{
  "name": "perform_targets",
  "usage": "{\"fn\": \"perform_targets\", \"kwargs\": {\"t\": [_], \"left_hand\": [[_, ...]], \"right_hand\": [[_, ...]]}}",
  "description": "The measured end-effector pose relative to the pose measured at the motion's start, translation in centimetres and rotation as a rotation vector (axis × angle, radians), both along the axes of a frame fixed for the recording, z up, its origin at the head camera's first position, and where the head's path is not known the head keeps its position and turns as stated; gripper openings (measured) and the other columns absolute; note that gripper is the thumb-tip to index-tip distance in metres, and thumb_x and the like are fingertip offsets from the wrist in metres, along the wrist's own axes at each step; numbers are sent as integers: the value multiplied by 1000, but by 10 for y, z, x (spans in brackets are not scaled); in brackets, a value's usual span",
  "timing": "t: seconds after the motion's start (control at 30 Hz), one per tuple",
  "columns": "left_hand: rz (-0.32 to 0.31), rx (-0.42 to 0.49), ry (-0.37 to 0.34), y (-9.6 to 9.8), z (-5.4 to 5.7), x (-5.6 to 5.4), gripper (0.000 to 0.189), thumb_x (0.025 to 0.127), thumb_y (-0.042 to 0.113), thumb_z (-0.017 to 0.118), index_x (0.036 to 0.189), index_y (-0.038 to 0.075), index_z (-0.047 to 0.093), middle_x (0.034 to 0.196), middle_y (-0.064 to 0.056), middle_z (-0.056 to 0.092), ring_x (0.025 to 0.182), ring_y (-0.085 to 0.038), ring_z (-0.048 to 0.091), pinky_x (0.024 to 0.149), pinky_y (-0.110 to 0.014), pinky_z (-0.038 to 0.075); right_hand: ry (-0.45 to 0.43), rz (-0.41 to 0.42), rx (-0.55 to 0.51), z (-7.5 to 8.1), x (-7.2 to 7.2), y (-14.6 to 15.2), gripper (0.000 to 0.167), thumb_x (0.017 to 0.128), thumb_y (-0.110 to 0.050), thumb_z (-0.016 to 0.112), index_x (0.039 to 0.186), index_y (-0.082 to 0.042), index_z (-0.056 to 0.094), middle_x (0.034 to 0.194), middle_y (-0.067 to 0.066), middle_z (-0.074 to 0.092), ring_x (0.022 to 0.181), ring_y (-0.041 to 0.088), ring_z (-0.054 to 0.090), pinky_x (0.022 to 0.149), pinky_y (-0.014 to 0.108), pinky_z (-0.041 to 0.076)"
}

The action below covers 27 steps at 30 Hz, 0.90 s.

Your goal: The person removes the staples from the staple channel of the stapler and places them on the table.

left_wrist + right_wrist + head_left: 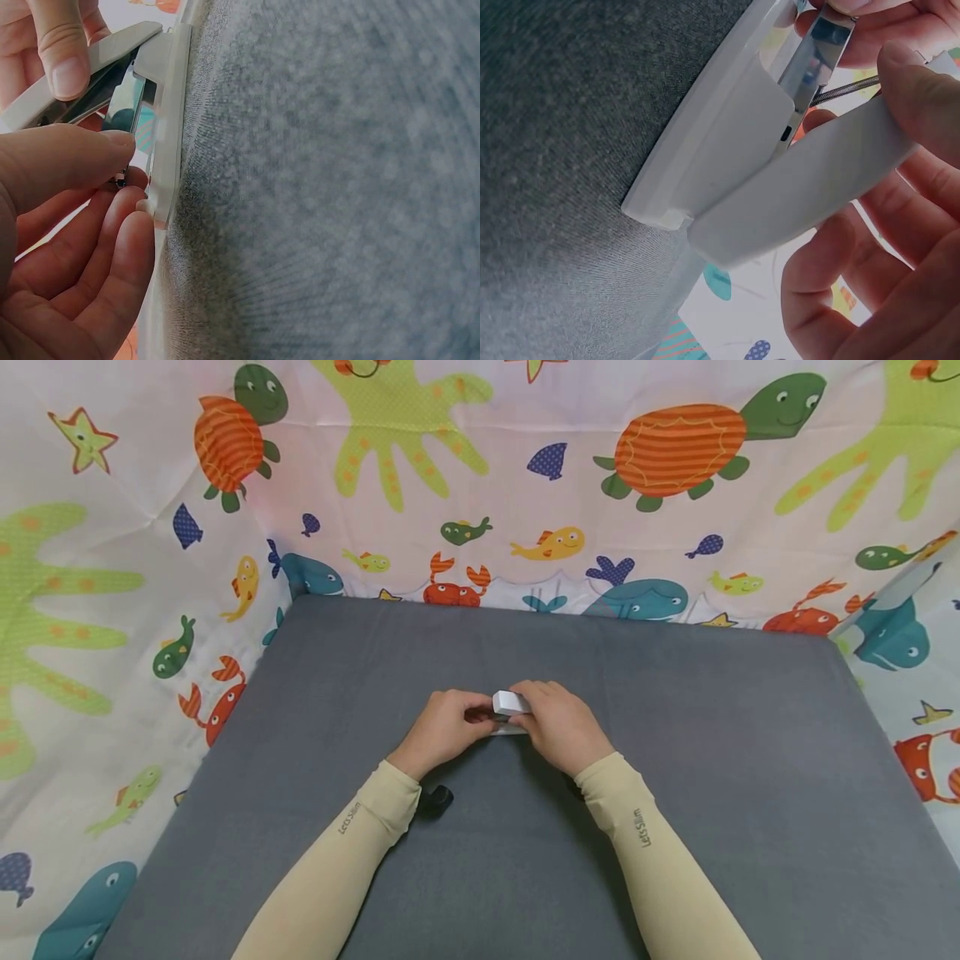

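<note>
A white stapler [512, 702] stands on the grey surface between both hands, its top cover [780, 195] swung up from the base [176, 112]. My right hand [562, 727] grips that cover, thumb on one face and fingers on the other. From the opposite end, my left hand [447, 727] pinches the metal staple magazine [821, 60] between thumb and fingers. A thin coil spring [847, 90] shows between cover and magazine in the right wrist view. The left fingertips partly hide the magazine's end.
A grey cloth-covered table [712, 777] spreads around the hands. Behind it and along the sides hangs a white curtain [510, 485] printed with sea animals. A black wrist-worn piece [437, 802] juts out beside the left cuff.
</note>
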State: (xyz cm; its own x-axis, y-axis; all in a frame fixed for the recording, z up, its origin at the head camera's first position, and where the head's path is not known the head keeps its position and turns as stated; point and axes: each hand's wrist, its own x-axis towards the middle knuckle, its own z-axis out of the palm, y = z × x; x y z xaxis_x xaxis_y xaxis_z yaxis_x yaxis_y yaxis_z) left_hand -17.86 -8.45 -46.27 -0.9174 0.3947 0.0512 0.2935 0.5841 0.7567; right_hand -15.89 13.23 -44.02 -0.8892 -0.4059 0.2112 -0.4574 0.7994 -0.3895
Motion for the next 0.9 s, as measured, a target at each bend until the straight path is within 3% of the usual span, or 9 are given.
{"fn": "perform_targets", "kwargs": {"t": [0.47, 0.9], "left_hand": [[-19, 0, 20, -2, 1, 0, 25, 96, 14, 83, 121, 11, 82, 103, -3, 81, 86, -10, 72, 79, -30, 62], [10, -9, 12, -2, 1, 0, 25, 96, 14, 83, 121, 10, 83, 104, -2, 81, 88, -11, 73, 82, -31, 63]], "right_hand": [[11, 5, -11, 4, -1, 2, 36, 100, -21, 78, 132, -7, 68, 118, 12, 76, 101, 28, 70, 92, 48, 62], [21, -20, -24, 5, -2, 3, 37, 101, -21, 78, 133, -6, 68, 118, 14, 76, 101, 30, 72, 89, 49, 61]]}}
